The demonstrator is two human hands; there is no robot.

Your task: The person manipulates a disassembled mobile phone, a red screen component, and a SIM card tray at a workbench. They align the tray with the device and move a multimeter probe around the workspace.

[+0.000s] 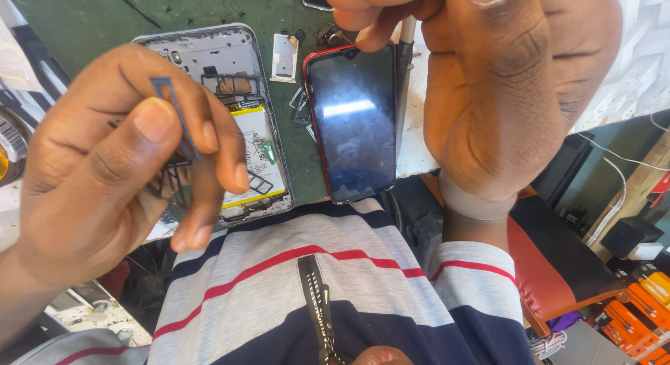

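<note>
Close under the camera, my left hand [105,176] pinched a small dark tray [178,114], a thin open frame, between thumb and forefinger, the grip closed tight on its lower part. Its long axis ran nearly upright in the picture, tilted a little to the right, with the free end pointing up toward the far side of the worktop [91,16]. The opened phone [230,121], back cover off and its yellow-edged battery showing, lay flat just behind and to the right of that tray, long axis running away from me. The left hand was plainly the nearer one to it.

My right hand [502,86] was curled shut high on the right, fingers folded around a slim pale tool [407,30] whose shaft only peeped out below them; I could not tell how firmly it was held. Below that hand a second phone [354,121] with a red rim lay screen up, beside the opened one and apart from it. Small loose parts [300,107] and a metal plate [284,56] sat between the two phones. My own left fingers hid part of the opened phone's near edge.
</note>
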